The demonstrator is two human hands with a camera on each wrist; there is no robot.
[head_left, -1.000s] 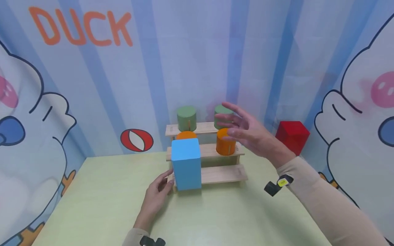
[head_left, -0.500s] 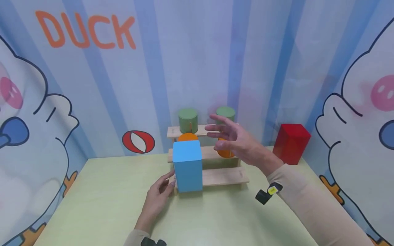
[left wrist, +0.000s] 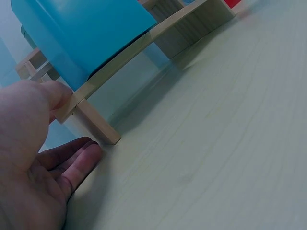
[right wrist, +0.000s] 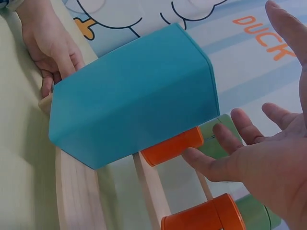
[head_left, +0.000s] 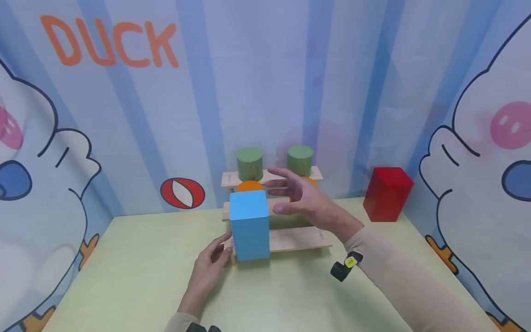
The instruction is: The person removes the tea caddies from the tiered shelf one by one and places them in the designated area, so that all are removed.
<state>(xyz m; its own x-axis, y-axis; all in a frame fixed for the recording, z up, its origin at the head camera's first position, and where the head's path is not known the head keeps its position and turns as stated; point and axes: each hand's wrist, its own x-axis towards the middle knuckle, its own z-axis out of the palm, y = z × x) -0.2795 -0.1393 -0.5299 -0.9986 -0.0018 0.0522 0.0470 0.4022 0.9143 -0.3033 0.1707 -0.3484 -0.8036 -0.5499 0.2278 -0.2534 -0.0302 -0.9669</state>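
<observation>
A tall blue box (head_left: pixel 250 230) stands upright on the left end of the lowest step of a three-step wooden stand (head_left: pixel 300 238). My left hand (head_left: pixel 207 265) grips the left end of that step; in the left wrist view the thumb (left wrist: pixel 58 92) lies on the board's end and other fingers hang below it. My right hand (head_left: pixel 307 200), fingers spread and holding nothing, hovers right of the blue box's top. Behind it, an orange cylinder (right wrist: pixel 204 215) on the middle step is largely hidden in the head view. Another orange cylinder (head_left: pixel 250 186) shows behind the blue box.
Two green cylinders, a left one (head_left: pixel 250 164) and a right one (head_left: pixel 300 160), stand on the top step. A red box (head_left: pixel 387 194) stands on the table (head_left: pixel 137 276) at the back right. Printed cloth walls (head_left: pixel 265 83) enclose the back and sides.
My right hand has moved left and slightly down, from in front of the right cylinders toward the blue box. The left hand and the blue box have stayed in place.
</observation>
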